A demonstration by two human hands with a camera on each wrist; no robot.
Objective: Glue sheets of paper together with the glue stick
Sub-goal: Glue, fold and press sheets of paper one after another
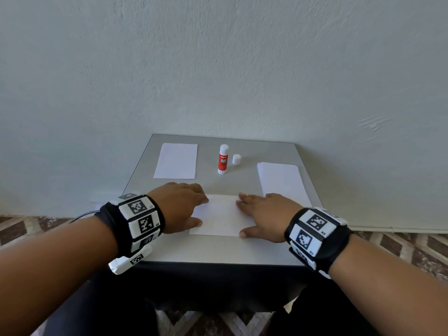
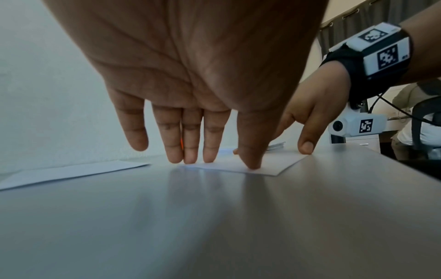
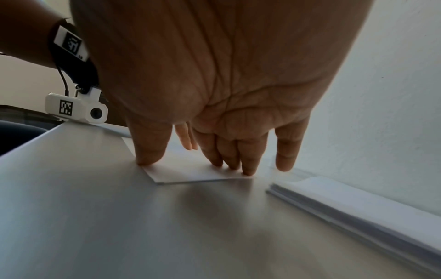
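Both hands, left hand and right hand, press straight fingers flat on paper sheet nearer than uncapped glue stick; uneven pressure could skew the bond.

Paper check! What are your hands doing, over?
Left hand and right hand open, pressing middle paper flat. Glue stick uncapped, upright behind. Nothing blocking.

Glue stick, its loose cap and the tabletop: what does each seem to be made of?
Glue stick: apparently smooth plastic, a white tube with a red printed label. Cap: likely the same white plastic, plain and matte, standing apart beside the tube. Tabletop: grey with a smooth, semi-gloss finish, since it shows blurred reflections of the fingers; whether it is laminate or coated metal cannot be told.
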